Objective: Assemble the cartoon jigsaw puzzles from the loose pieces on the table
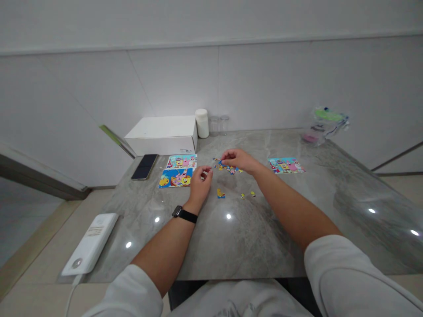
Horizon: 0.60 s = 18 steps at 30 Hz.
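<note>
My right hand (239, 159) reaches over a pile of small jigsaw puzzle pieces (231, 169), its thumb and fingers pinched at a blue puzzle piece (220, 162) on the near-left side of the heap. Left of the pile, my left hand (201, 181) hovers low with loosely bent fingers, a small gap between thumb and forefinger, and nothing visible in it. A few joined yellow-and-blue pieces (220, 193) lie in front of the pile. Two loose yellow pieces, one a green-yellow piece (243, 196) and the other a yellow piece (253, 193), rest further right.
Cartoon picture cards (176, 178) lie left, and another card (287, 165) right. A phone (144, 167), white box (161, 134), white bottle (202, 123) and small glass jars (219, 125) stand behind. A plastic bag (325, 125) sits back right; a white corded device (90, 244) front left.
</note>
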### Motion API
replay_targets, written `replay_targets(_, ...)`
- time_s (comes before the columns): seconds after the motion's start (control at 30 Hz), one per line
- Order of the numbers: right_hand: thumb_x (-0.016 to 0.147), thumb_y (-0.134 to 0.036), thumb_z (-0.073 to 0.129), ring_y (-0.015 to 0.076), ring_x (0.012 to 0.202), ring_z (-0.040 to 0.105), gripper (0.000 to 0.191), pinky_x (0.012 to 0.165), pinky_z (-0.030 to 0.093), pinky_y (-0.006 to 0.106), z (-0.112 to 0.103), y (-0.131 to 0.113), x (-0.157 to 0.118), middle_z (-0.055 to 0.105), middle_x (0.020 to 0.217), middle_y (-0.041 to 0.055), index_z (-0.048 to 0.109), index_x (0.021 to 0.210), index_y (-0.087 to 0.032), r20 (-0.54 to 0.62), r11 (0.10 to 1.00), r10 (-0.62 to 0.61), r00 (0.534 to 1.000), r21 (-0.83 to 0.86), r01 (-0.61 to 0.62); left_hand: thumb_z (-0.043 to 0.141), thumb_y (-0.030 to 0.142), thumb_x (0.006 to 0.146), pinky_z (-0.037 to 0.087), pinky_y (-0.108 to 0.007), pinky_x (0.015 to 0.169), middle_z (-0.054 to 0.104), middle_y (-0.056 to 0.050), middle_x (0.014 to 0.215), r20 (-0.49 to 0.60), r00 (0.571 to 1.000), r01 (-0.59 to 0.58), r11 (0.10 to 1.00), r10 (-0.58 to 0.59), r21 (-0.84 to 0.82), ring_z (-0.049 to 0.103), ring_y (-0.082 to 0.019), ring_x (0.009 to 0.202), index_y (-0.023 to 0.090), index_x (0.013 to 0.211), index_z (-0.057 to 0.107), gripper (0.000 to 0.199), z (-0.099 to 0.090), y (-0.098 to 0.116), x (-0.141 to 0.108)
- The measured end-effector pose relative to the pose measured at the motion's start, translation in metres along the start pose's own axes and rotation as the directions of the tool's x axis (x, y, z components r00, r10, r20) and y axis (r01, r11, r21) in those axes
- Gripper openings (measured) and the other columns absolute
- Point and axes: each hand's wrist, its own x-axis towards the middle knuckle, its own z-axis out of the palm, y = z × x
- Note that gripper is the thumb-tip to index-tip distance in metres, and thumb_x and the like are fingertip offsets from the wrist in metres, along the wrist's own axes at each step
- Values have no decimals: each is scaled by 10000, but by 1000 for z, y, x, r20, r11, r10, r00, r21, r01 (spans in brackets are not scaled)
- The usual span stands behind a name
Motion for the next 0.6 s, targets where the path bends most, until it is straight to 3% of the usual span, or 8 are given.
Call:
replay_targets(0.1, 705, -471, 855, 108, 605, 552, 398, 536, 412, 227, 8, 3, -20, 700, 760, 2, 731, 943, -177, -29, 995, 26, 999, 102, -23, 651, 309, 955, 496, -264, 703, 687, -29, 949, 77, 996, -40, 999, 37, 28, 598, -142, 766, 214, 959, 717, 116, 1, 5, -4)
replay_targets(0.23, 769, -438, 787, 120, 632, 571, 307, 542, 412, 224, 22, 7, -27, 699, 760, 2, 734, 948, -195, -51, 995, 52, 997, 83, -47, 625, 333, 984, 493, -261, 696, 660, -27, 919, 118, 991, -68, 996, 62, 50, 601, -151, 801, 213, 927, 711, 159, 1, 9, -6)
replay_targets(0.47, 798, -407, 745, 142, 737, 605, 244, 645, 460, 246, 37, 13, -23, 731, 852, 26, 763, 903, -187, -39, 999, -45, 998, -10, 44, 679, 322, 953, 506, -245, 699, 639, -37, 1016, 70, 993, -99, 992, 94, 84, 582, -133, 809, 215, 975, 713, 115, -1, 11, -4)
replay_targets(0.6, 827, -358, 724, 157, 798, 643, 198, 740, 494, 270, 38, 18, -20, 741, 863, 29, 765, 908, -181, -14, 996, -85, 996, -35, 84, 691, 318, 944, 512, -247, 691, 635, -56, 1080, 126, 990, -87, 986, 69, 141, 591, -137, 829, 209, 911, 726, 119, -4, 15, 1)
